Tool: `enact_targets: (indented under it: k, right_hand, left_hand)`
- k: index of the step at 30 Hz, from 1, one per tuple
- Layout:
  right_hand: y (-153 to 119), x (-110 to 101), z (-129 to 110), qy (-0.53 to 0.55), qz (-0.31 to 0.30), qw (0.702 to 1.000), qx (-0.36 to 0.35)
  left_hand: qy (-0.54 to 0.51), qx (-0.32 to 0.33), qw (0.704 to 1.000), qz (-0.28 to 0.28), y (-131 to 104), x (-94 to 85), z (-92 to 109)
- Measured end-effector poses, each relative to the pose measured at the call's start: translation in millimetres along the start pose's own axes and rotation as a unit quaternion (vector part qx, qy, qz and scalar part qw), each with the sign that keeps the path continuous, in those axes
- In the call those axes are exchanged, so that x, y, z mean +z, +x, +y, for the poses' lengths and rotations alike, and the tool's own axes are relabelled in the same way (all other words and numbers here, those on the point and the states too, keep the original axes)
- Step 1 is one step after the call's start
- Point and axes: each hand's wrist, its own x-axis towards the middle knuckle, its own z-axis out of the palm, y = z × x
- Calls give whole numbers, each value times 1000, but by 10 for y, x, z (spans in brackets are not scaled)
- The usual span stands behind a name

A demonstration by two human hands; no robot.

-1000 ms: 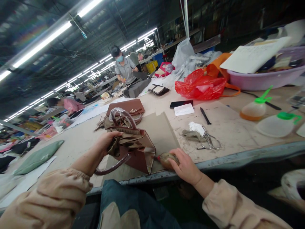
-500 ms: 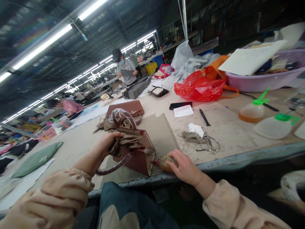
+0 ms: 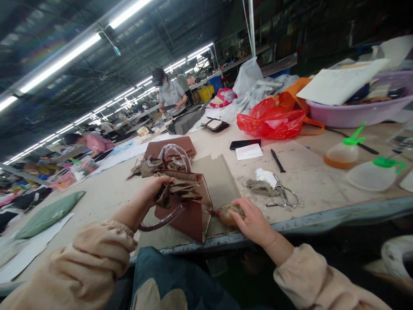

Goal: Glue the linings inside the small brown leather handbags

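"Holding the bag (image 3: 182, 221) how?"

"Left hand (image 3: 155, 188) pinching its bunched lining (image 3: 180, 189); right hand (image 3: 253, 219) wrapped round the bottle (image 3: 230, 214), its tip by the bag's right side. Touching or not, I can't tell."

"How far along?"

"Partway, I'd judge: the handles (image 3: 158, 224) are on, but the lining is out and that side gapes."

"Room?"

"Little at the near edge of the bench (image 3: 322, 181). Open board (image 3: 222, 176) lies far right, before the scissors (image 3: 284, 196); another bag (image 3: 171, 146) crowds the far side."

Bright tube lights (image 3: 60, 63) under a dark ceiling (image 3: 180, 26)
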Motion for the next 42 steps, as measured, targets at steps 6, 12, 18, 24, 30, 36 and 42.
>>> enact_targets:
  k: [6,12,18,24,30,36,42]
  right_hand:
    - [-12,-123,13,-16,0,1000,0]
    - [-21,-172,7,-6,-17,1000,-8]
    - [-19,-229,-11,-8,-15,1000,-12]
    - [-24,-216,-13,-4,-21,1000,-22]
    - [-21,-214,7,-2,7,1000,-22]
    - [-37,-181,28,-12,1,999,-30]
    - [-26,-245,-8,-29,22,995,-93]
  left_hand:
    - [2,10,1000,1,102,97,-26]
    - [-3,39,999,7,156,191,-49]
    - [-4,55,998,12,216,206,-84]
    - [-5,56,998,17,194,229,-67]
    - [-3,48,999,10,171,230,-66]
    - [2,42,999,4,106,254,-40]
    - [5,42,999,8,98,252,-35]
